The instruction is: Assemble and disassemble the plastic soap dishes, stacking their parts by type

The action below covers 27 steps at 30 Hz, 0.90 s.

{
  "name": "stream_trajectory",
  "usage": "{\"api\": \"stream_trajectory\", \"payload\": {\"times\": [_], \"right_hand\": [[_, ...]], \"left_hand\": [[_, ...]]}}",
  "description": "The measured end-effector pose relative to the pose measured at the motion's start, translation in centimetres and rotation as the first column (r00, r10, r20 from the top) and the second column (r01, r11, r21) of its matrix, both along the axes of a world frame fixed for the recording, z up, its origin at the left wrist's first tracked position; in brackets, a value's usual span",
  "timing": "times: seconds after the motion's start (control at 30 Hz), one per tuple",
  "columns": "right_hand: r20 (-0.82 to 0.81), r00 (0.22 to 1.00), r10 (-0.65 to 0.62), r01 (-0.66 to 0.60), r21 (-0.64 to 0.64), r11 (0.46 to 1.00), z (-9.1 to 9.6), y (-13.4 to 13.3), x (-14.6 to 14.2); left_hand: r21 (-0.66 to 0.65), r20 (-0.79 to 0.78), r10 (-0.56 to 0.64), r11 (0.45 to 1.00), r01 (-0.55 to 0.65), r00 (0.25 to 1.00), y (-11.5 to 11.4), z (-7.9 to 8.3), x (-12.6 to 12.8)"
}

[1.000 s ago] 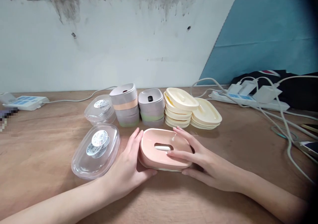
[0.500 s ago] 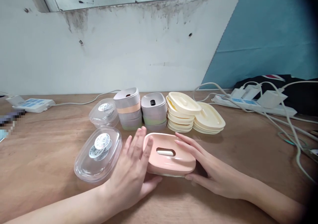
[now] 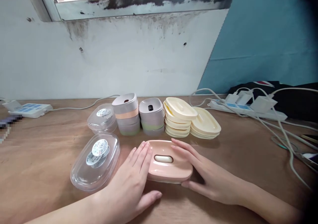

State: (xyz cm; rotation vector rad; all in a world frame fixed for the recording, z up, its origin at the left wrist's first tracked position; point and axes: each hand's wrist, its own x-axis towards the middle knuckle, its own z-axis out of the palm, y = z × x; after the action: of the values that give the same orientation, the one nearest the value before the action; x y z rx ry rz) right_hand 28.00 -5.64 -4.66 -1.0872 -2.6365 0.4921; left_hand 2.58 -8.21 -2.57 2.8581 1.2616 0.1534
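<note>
A pink oval lidded box (image 3: 171,169) lies on the table in front of me, with a cream bar (image 3: 163,159) filling the slot in its lid. My left hand (image 3: 135,177) rests flat along the box's left side, fingers straight and together, thumb apart in front. My right hand (image 3: 208,174) grips the right end, fingertips on top and thumb at the lower front edge. Left of the box lie clear plastic lids (image 3: 95,164) with round white labels. The box's left end is hidden under my left hand.
Behind the box stand two stacks of grey slotted parts, one banded orange (image 3: 126,114), one banded green (image 3: 152,116). Cream lids (image 3: 180,108) are piled beside them. More clear lids (image 3: 102,118) sit at the left. Power strips (image 3: 248,108) with cables lie at the back.
My left fingers have closed together and settled onto the box's left side. The cream bar now fills the slot, where a dark gap showed above it. The view has tilted up slightly.
</note>
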Motion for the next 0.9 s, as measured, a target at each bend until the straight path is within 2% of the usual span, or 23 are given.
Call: {"api": "stream_trajectory", "payload": {"times": [0.07,0.13,0.2,0.27,0.33,0.4,0.47,0.53,0.73,0.8,0.83,0.9], "right_hand": [[0.000,1.000,-0.012,0.012,0.000,1.000,0.0,0.0,0.0],[0.003,1.000,-0.021,0.021,-0.003,1.000,0.0,0.0,0.0],[0.007,1.000,-0.022,0.022,-0.012,1.000,-0.1,-0.1,0.1],[0.010,1.000,-0.023,0.023,-0.028,0.999,-0.2,-0.1,0.2],[0.009,1.000,-0.025,0.025,-0.040,0.999,-0.3,-0.1,0.2],[0.007,1.000,-0.023,0.023,-0.051,0.998,-0.3,-0.1,0.3],[0.003,1.000,-0.029,0.029,-0.061,0.998,-0.3,0.0,0.3],[-0.004,0.999,-0.039,0.039,-0.069,0.997,-0.3,0.1,0.2],[-0.052,0.996,-0.070,0.064,-0.115,0.991,-0.1,-0.1,-0.1],[-0.094,0.987,-0.129,0.115,-0.147,0.982,-0.2,-0.1,-0.1],[-0.110,0.982,-0.152,0.133,-0.163,0.978,-0.2,-0.1,-0.1],[-0.127,0.978,-0.163,0.137,-0.192,0.972,-0.3,0.1,0.0]], "left_hand": [[0.135,-0.020,-0.028,0.990,0.031,0.999,0.0,0.7,-0.5],[0.310,-0.016,0.006,0.951,0.000,1.000,-0.3,1.3,-1.7],[0.447,0.011,0.131,0.886,-0.122,0.991,-0.7,1.4,-3.8],[0.496,0.038,0.307,0.821,-0.285,0.951,-1.2,0.9,-6.1],[0.447,0.020,0.494,0.773,-0.450,0.869,-1.8,0.2,-8.1],[0.324,-0.020,0.612,0.752,-0.574,0.791,-2.2,-0.2,-9.2],[0.202,-0.026,0.676,0.725,-0.659,0.736,-2.3,-0.3,-9.3],[0.138,0.014,0.701,0.704,-0.696,0.713,-2.3,-0.1,-9.1],[0.154,0.180,0.649,0.724,-0.673,0.739,-1.9,0.9,-9.5],[0.140,0.301,0.558,0.776,-0.615,0.773,-1.9,1.7,-8.7],[0.112,0.379,0.485,0.822,-0.559,0.788,-1.8,2.1,-7.8],[0.026,0.558,0.336,0.907,-0.420,0.759,-1.5,2.5,-5.5]]}}
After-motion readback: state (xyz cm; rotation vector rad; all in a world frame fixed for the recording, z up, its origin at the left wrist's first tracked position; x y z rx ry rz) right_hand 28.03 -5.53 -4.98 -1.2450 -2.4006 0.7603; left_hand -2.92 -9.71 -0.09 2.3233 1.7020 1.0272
